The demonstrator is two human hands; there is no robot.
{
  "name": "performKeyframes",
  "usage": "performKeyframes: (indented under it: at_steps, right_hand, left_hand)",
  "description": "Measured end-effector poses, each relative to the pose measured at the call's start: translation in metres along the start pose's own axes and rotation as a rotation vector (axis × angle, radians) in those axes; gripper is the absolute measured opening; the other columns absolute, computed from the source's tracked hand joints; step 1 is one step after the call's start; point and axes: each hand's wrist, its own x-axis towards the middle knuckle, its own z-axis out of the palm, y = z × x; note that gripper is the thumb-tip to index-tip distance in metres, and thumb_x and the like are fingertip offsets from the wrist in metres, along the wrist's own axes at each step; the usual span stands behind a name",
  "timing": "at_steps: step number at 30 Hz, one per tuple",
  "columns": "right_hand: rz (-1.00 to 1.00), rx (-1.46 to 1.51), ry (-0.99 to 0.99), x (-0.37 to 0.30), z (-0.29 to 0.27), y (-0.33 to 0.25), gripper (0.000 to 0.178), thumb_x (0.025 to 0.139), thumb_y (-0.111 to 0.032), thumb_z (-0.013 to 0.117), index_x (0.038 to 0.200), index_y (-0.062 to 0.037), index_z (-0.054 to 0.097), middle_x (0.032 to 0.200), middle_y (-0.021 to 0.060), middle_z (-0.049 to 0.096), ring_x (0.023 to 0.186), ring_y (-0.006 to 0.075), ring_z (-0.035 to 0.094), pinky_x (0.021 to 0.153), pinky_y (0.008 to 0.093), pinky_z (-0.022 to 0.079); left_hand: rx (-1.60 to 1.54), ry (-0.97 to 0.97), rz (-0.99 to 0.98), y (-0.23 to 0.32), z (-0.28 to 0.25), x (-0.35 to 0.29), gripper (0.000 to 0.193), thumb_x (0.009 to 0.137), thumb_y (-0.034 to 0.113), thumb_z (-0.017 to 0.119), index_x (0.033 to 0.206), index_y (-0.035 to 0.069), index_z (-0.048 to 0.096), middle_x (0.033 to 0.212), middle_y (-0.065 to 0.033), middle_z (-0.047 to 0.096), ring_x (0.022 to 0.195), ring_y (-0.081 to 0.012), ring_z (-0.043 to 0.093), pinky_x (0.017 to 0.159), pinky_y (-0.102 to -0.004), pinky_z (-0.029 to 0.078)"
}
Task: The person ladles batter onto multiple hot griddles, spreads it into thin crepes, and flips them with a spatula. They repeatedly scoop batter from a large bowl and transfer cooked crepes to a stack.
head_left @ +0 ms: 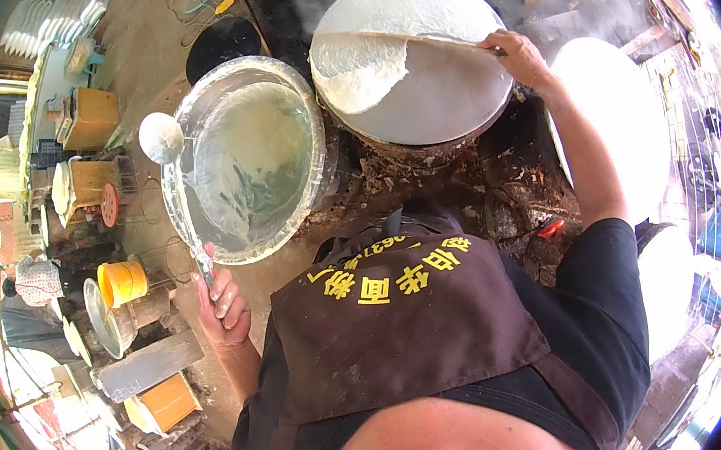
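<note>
My left hand [226,308] is wrapped round the handle of a ladle [161,138]. The ladle's bowl points up, whitened with batter, beside the left rim of a wide basin [255,253]. Pale, milky liquid [266,133] lies in that basin. On the right, my right hand [522,58] grips the end of a thin stick [436,37] that crosses a round steaming surface [461,89]. A thin white sheet [368,74] shows along the stick, part of it below on the left. Whether the sheet hangs from the stick or lies under it, I cannot tell.
A large, glaring white disc [611,124] stands close to my right arm. Under the steaming surface is a dark, crusted stove [426,166], with a small red object [550,227] near it. Far left are a yellow bucket [122,282], wooden boxes [91,117] and another person [38,278].
</note>
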Motion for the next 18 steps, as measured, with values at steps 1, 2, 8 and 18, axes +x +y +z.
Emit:
performKeyframes:
  at_steps: [1,2,8,18]
  right_hand:
    - [0.009,0.022,-0.053,-0.008,0.000,-0.010,0.024,0.074,0.003,0.058,0.095,-0.0060,0.066,0.093,0.0120,0.064,0.096,0.0319,0.059,0.083,0.0396,0.046]
    - [-0.009,0.011,-0.079,-0.022,-0.001,-0.013,0.024,0.074,0.004,0.058,0.095,-0.0053,0.066,0.091,0.0119,0.063,0.094,0.0318,0.059,0.082,0.0397,0.046]
    - [0.020,-0.059,0.005,-0.148,-0.050,-0.029,0.032,0.069,0.011,0.058,0.096,-0.0028,0.066,0.086,0.0095,0.059,0.087,0.0279,0.057,0.078,0.0350,0.046]
    - [0.652,0.881,0.015,-0.096,0.159,-0.268,0.057,0.086,-0.007,0.058,0.140,-0.0168,0.043,0.089,0.0109,0.066,0.058,0.0114,0.055,0.051,0.0287,0.048]
  left_hand:
    - [0.000,-0.026,-0.018,0.000,-0.001,0.001,0.051,0.102,0.028,0.040,0.144,0.004,0.025,0.070,-0.0007,0.037,0.045,-0.0038,0.034,0.031,-0.0161,0.029]
    - [0.000,-0.053,-0.036,0.001,-0.002,0.003,0.051,0.102,0.028,0.040,0.144,0.004,0.025,0.070,-0.0007,0.037,0.045,-0.0038,0.034,0.031,-0.0163,0.029]
    - [-0.035,-0.104,-0.143,0.014,-0.018,0.015,0.053,0.102,0.030,0.040,0.146,0.006,0.023,0.072,-0.0009,0.037,0.048,-0.0052,0.034,0.032,-0.0179,0.030]
    - [-0.070,-0.307,-0.212,0.081,-0.042,0.037,0.054,0.102,0.026,0.040,0.147,0.006,0.018,0.072,-0.0017,0.036,0.048,-0.0053,0.035,0.033,-0.0186,0.033]
